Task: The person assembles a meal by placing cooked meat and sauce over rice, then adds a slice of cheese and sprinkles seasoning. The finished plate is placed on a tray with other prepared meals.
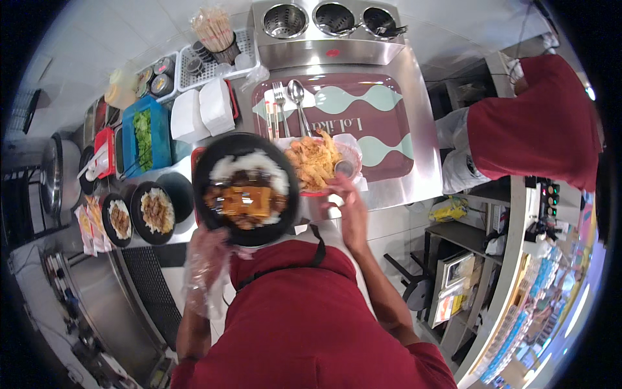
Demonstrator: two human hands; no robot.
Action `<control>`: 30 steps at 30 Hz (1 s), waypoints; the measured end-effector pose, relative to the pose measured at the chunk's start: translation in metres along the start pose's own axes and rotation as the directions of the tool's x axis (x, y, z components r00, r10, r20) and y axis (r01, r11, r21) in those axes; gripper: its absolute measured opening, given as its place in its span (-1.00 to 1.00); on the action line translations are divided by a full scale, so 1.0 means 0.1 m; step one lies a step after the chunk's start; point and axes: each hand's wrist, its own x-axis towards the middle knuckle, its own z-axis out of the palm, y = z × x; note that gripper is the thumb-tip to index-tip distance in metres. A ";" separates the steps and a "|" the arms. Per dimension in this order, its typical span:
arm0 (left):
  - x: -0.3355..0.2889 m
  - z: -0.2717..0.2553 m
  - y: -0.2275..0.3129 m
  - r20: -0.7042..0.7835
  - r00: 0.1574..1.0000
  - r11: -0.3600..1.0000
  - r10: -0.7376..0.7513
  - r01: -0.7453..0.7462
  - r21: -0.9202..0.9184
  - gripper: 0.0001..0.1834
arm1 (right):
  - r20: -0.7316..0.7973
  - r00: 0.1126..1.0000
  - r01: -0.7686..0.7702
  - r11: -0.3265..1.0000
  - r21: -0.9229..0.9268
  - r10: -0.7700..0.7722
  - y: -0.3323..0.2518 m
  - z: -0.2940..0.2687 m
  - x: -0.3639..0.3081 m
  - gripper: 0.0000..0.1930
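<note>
My left hand (206, 254), in a clear plastic glove, holds a black bowl (246, 188) of white rice topped with brown meat and orange sauce, close to my chest. My right hand (346, 204) grips the near edge of a red basket of fried strips (317, 162) lined with white paper, with a small sauce cup in it. The basket rests on the near left part of a maroon tray (382, 123) with pale green wave shapes. A fork and a spoon (289, 104) lie on a napkin at the tray's far left.
Two black plates of food (139, 214) sit on the counter at left, beside a blue tub of greens (144, 136) and white napkin stacks (204, 110). A steel cutlery holder (330, 26) stands behind the tray. Another person in red (538, 123) stands at right.
</note>
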 end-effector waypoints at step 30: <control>-0.59 0.25 -1.57 -0.314 0.937 0.983 -0.156 0.115 -0.146 -0.62 | -0.110 0.980 -0.190 0.933 -0.305 0.164 -0.15 -2.46 0.98 -0.92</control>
